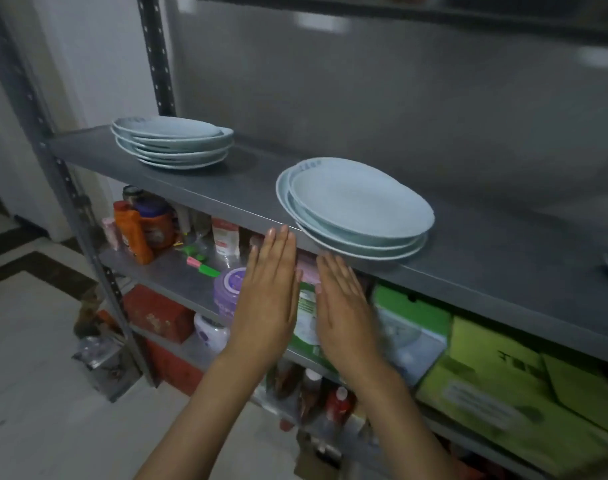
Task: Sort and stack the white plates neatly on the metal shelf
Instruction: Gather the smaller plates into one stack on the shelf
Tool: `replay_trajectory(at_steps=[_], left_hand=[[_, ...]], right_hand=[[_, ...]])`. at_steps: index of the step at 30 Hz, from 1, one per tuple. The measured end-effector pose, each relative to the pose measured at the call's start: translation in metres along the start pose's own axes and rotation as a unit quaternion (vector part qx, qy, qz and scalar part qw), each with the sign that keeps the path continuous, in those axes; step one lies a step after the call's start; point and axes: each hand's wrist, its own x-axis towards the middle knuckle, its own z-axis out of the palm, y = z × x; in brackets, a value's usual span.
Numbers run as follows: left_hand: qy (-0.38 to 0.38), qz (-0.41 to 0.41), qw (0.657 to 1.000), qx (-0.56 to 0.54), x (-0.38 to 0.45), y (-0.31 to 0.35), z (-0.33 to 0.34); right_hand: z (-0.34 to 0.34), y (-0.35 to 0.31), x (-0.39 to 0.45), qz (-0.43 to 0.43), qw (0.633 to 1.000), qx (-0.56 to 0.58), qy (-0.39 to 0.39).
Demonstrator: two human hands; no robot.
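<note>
Both my hands, left hand and right hand, fingers straight, empty; nearest plate stack lay just upper-right, right hand closer.

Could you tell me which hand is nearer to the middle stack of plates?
Right. The right hand is just below the middle stack, under its front edge; the left hand is further to its left.

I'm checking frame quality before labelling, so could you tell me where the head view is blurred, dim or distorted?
Head view: dim overall, with a bluish cast on the near plate stack; the right hand and the green boxes below are motion-smeared, while the left hand is sharper; wide-angle bending curves the shelf upright; soft glare patches sit on the back panel.
</note>
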Motion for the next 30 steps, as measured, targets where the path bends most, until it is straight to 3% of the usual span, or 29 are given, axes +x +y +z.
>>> replay_trajectory(at_steps=[7,15,22,30], left_hand=[[-0.005,0.088,0.996,0.007,-0.008,0.127,0.019],[-0.025,0.101,0.993,-0.052,-0.003,0.257,0.090],[-0.085,0.109,0.987,-0.086,0.001,0.342,0.135],[-0.158,0.101,0.976,-0.110,0.013,0.369,0.161]], right_hand=[[-0.098,0.056,-0.081,-0.036,0.999,0.020,-0.008],[-0.211,0.160,-0.131,0.062,0.991,0.027,0.116],[-0.288,0.251,-0.154,0.150,0.955,-0.037,0.252],[-0.311,0.300,-0.140,0.268,0.933,-0.170,0.171]])
